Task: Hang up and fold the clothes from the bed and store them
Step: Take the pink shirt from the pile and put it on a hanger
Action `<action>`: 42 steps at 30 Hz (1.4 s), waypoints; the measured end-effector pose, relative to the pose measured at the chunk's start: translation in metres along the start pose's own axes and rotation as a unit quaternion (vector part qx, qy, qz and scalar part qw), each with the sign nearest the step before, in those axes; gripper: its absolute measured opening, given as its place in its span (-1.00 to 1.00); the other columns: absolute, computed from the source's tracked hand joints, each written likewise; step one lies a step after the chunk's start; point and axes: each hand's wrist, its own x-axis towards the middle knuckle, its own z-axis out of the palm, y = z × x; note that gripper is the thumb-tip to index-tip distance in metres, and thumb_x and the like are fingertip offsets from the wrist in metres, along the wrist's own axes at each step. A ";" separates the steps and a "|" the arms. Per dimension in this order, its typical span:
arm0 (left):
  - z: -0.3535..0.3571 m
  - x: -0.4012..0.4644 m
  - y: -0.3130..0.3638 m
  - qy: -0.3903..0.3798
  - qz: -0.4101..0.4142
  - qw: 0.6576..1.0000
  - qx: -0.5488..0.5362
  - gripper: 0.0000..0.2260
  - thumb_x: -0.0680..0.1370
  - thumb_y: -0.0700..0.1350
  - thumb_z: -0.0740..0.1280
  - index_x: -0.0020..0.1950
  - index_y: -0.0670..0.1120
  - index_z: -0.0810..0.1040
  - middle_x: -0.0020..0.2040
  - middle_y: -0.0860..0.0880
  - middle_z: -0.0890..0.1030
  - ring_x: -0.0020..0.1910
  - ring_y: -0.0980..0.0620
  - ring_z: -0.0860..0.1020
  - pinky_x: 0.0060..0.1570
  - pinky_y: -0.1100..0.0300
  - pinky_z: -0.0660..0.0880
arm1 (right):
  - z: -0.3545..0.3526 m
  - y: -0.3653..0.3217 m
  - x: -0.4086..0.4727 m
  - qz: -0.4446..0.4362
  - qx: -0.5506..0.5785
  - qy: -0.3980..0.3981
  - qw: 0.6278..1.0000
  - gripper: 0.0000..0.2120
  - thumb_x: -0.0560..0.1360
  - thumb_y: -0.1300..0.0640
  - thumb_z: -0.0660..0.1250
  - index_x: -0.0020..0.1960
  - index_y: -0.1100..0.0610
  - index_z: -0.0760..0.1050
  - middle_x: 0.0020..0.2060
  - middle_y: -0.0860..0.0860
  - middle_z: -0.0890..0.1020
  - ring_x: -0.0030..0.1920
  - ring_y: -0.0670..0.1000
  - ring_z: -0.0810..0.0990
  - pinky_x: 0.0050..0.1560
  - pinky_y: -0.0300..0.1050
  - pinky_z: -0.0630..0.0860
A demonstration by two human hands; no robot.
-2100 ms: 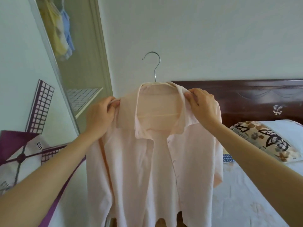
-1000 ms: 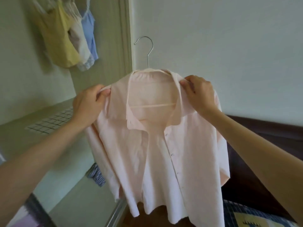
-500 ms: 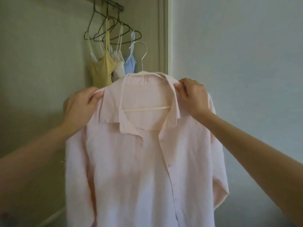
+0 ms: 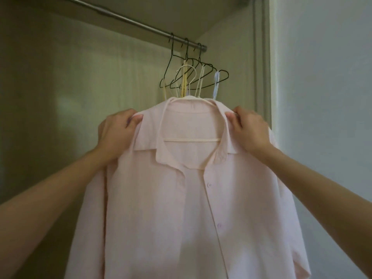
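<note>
Pale pink shirt (image 4: 181, 198) on light hanger (image 4: 190, 139), held up before wardrobe rail (image 4: 128, 21), hook below rail and not on it. Left hand (image 4: 118, 131) pinching left shoulder seam; right hand (image 4: 249, 129) gripping right shoulder (fingers curled over fabric). Dark wire hangers (image 4: 193, 75) on rail behind.

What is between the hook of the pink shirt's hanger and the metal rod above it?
In the head view, the dark wire hangers hang between the pale hook and the rod.

Rail (image 4: 128, 20) bare left of hangers (image 4: 193, 77)
</note>
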 end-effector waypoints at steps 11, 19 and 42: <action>-0.005 0.085 -0.030 -0.001 -0.071 0.996 0.050 -0.68 0.58 0.12 0.14 -0.22 -0.06 0.47 -0.22 -0.15 0.55 -0.16 -0.20 0.51 -0.22 0.04 0.37 | 0.059 0.003 0.120 -0.036 0.140 -0.134 0.980 -0.51 0.59 -0.23 0.18 -0.34 0.11 0.32 -0.40 -0.01 0.46 -0.35 0.00 0.40 -0.37 -0.09 0.19; -0.010 0.120 -0.031 0.003 -0.093 0.990 0.107 -0.77 0.66 -0.13 0.19 -0.09 -0.18 0.56 -0.13 -0.23 0.63 -0.11 -0.23 0.55 -0.14 0.00 0.40 | 0.047 0.031 0.191 -0.101 0.329 -0.402 0.848 -0.72 0.48 0.00 0.46 0.09 0.18 0.61 0.01 0.11 0.69 0.00 0.09 0.68 0.02 -0.04 0.59; 0.023 0.231 0.086 0.125 -0.210 0.966 0.082 -0.75 0.57 -0.16 0.19 0.15 -0.20 0.57 0.13 -0.21 0.61 0.10 -0.21 0.57 0.10 0.01 0.54 | 0.060 -0.064 0.217 0.024 0.526 -0.324 0.786 -0.66 0.55 0.32 0.22 0.32 0.24 0.32 -0.13 0.16 0.47 -0.24 0.05 0.49 -0.27 -0.16 0.42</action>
